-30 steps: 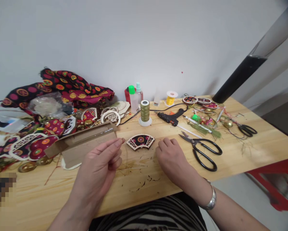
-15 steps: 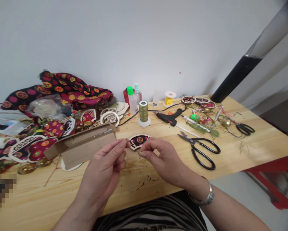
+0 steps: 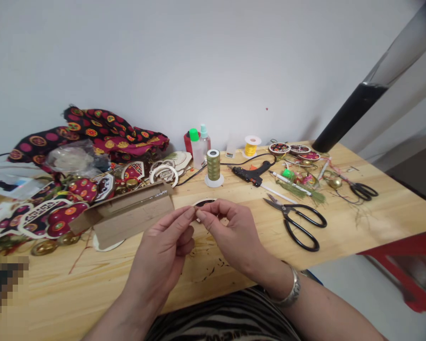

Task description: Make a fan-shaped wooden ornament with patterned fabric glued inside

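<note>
My left hand (image 3: 165, 246) and my right hand (image 3: 230, 232) meet fingertip to fingertip over the wooden table (image 3: 358, 222), both pinched. What they pinch is too fine to make out. Just behind the fingertips lies a small fan-shaped ornament (image 3: 204, 203) with a pale wooden frame and dark patterned cloth, mostly hidden by my right hand. A silver bangle sits on my right wrist. A brown cardboard piece (image 3: 127, 215) lies to the left of my left hand.
Large black scissors (image 3: 298, 222) lie right of my hands, with a black glue gun (image 3: 251, 174), a green thread spool (image 3: 213, 166), a yellow spool (image 3: 251, 145) and small bottles (image 3: 198, 144) behind. Patterned cloth (image 3: 99, 130) and several ornaments crowd the left; smaller scissors (image 3: 364, 190) lie far right.
My right hand has left the table beside the fan ornament and moved left to meet my left hand's fingertips, now covering most of the ornament.
</note>
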Available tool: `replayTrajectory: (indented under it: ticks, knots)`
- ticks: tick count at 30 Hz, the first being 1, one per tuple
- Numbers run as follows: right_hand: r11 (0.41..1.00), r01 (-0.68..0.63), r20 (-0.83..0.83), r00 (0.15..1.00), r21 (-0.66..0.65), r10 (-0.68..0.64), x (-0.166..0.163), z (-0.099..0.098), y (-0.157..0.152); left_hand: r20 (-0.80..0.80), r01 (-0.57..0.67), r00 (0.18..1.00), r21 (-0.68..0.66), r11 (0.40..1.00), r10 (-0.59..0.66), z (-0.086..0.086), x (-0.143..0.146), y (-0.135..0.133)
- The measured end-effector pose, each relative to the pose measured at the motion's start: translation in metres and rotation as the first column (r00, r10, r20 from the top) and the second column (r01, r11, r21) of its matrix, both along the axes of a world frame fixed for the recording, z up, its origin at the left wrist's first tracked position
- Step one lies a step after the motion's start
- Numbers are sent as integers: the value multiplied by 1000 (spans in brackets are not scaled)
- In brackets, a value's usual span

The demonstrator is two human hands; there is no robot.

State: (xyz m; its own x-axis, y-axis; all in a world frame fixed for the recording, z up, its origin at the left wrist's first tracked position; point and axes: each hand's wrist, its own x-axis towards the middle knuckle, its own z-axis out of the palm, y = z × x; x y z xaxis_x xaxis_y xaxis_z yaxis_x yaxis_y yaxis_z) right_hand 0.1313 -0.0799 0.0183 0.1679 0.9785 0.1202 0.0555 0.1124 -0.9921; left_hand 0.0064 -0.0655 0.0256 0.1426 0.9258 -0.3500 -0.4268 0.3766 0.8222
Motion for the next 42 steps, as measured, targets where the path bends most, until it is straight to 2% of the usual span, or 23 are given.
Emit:
replayTrajectory:
  ticks: [18,31,37,42]
  knots:
    - [999,42,34,999,-1,-42,0,1,2,-12,-33,999,-15,999,33,-1,5,-1]
    - [999,20,90,996,-43,-16,5,2,3,-70,-20,997,30,999,23,-6,8,0]
    - [999,43,157,987,7,-44,7,-1,2,-112,-44,993,22,999,46,-5,9,2]
    - [992,71,178,980,103,-89,13,-6,6,-85,-29,996,-35,999,26,-4,6,4]
